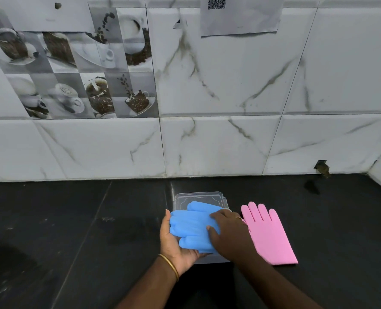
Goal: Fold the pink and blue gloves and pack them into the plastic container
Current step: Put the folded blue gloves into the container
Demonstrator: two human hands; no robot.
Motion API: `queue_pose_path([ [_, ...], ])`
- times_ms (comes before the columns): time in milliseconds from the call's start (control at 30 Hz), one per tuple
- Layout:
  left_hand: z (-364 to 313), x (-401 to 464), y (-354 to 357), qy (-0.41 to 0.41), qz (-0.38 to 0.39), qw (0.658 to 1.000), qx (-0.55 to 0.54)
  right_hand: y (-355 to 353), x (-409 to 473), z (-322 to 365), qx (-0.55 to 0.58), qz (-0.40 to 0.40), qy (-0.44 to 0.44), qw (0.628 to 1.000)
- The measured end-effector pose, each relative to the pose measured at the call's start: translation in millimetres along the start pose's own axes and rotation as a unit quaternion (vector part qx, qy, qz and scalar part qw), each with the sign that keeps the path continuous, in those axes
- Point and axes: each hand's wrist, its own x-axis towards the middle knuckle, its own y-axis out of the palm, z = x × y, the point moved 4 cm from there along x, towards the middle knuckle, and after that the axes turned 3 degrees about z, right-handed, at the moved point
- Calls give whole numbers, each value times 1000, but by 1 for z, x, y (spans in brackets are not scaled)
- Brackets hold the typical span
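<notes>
Black stone countertop (73, 219) under marble-look wall tiles: a person packs gloves. L hand (174, 244) cups the folded blue glove (191, 228) from below-left, fingers curled round it; R hand (228, 235) presses flat on top w/ straight fingers. Bundle sits directly over the clear plastic container (199, 197), apparently partly inside, though hands hide the base. Pink glove (268, 235) lies flat, unfolded, just right of the container, touching R hand's wrist side, fingers pointing toward the wall, cuff toward the person. R hand is nearer it.
</notes>
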Motion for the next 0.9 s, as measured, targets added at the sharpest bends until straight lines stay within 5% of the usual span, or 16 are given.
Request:
queue_pose_path([
  [300,-3,11,-1,2,-102,995,-6,24,5,1,-62,47,-3,997],
  [467,-8,11,6,-30,-86,993,73,35,10,8,-131,67,-8,989],
  [900,-9,25,9,-92,-200,965,140,49,31,3,-111,159,35,980],
])
